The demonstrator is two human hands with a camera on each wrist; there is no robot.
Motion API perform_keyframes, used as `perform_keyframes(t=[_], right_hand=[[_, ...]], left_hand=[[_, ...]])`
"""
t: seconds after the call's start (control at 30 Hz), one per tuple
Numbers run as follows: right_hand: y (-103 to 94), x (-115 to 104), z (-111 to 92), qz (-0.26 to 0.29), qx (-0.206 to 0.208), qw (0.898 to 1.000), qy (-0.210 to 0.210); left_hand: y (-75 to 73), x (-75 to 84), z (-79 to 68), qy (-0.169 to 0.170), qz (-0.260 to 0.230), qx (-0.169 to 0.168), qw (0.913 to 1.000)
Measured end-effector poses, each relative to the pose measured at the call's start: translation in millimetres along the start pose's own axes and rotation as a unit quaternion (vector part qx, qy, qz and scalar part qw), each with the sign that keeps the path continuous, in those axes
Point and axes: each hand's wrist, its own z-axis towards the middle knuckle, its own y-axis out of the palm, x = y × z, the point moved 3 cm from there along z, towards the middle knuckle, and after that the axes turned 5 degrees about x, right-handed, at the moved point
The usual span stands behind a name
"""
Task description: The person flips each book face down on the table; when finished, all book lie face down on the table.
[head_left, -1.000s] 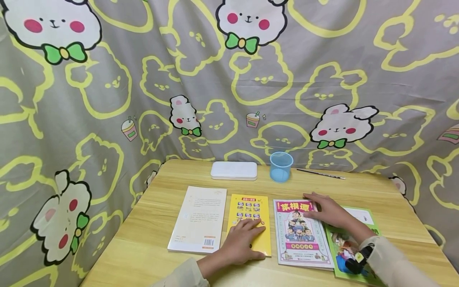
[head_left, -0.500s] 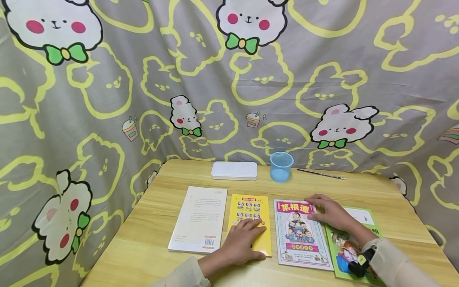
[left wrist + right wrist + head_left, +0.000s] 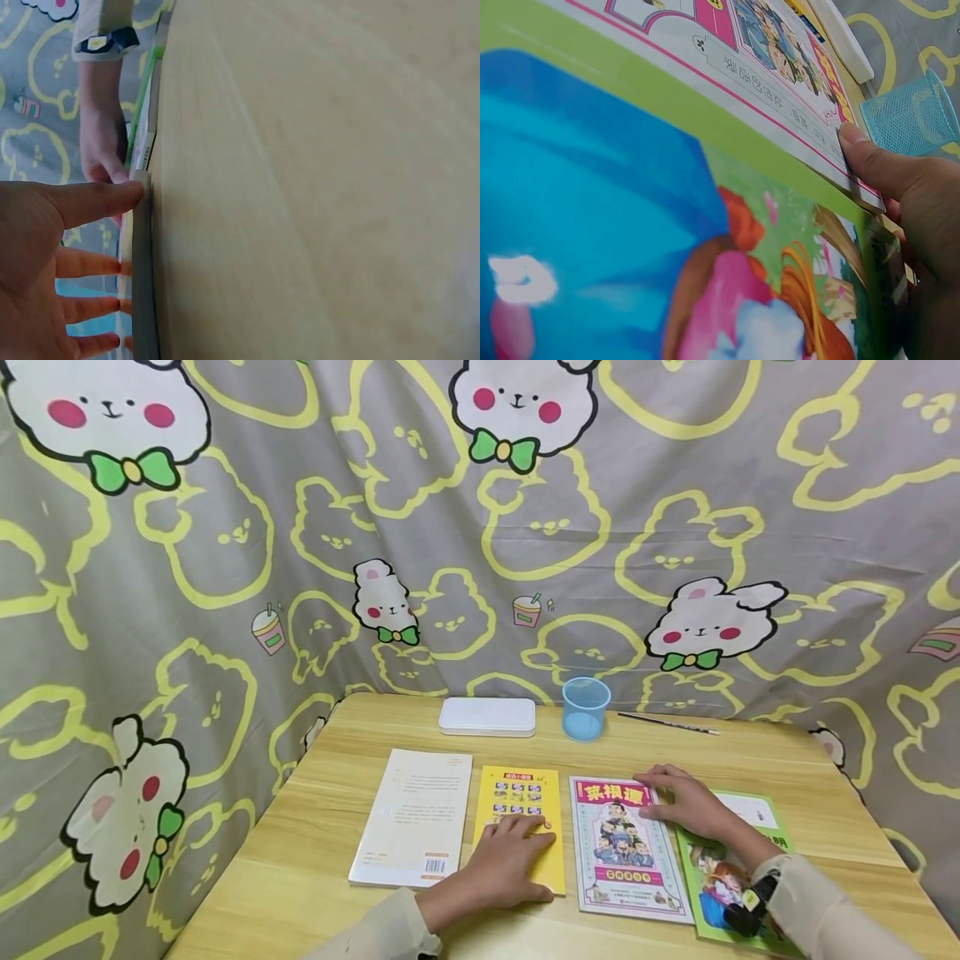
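Here, in the head view, four books lay in a row on the wooden table [image 3: 315,827]: a white book [image 3: 415,817], a yellow book [image 3: 522,814], a pink book [image 3: 625,852] and a green book [image 3: 738,893] partly under the pink one. The left hand [image 3: 504,867] rested flat on the yellow book's near half, fingers spread and straight, gripping nothing. The right hand [image 3: 686,802] lay on the pink book's far right corner, fingers relaxed along the edge. Behind stood a white box [image 3: 487,716], a blue cup [image 3: 586,708] and a pencil [image 3: 667,724], all well apart from the hands.

The left wrist view looked along the table edge-on; the left hand [image 3: 45,255] showed straight fingers [image 3: 94,264] pressing down on the yellow book, thumb against its edge.

In the right wrist view the right hand [image 3: 907,195] had its thumb pressed on the pink book's [image 3: 765,67] corner, which overlapped the green book [image 3: 630,225]. Whether the other fingers curled under that edge I could not tell.

To shift the pink book cleanly, I judge that the thumb should stay firm on the corner while the left hand keeps the yellow book from sliding.

Against the picture of a second before, the pink book sat slightly more to the left and squarer, uncovering more of the green one; the left hand lay as it had.
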Motion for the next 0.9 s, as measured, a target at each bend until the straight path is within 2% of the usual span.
perform_keyframes(t=[0.3,0.53,0.73,0.9], right_hand=[[1.0,0.8,1.3,-0.001,-0.005,1.0,0.007],[0.5,1.0,2.5,-0.005,-0.005,1.0,-0.002],[-1.0,-1.7,2.0,-0.006,0.002,1.0,-0.011],[0.4,-0.6,1.1,-0.005,0.001,1.0,-0.006]], left_hand=[[0.2,13.4,6.0,0.01,-0.004,-0.009,0.9999],[8.6,25.7,8.4,0.021,0.011,-0.025,0.9994],[13.6,33.9,11.2,0.031,0.034,-0.018,0.9988],[13.7,37.4,11.4,0.035,0.03,-0.011,0.9989]])
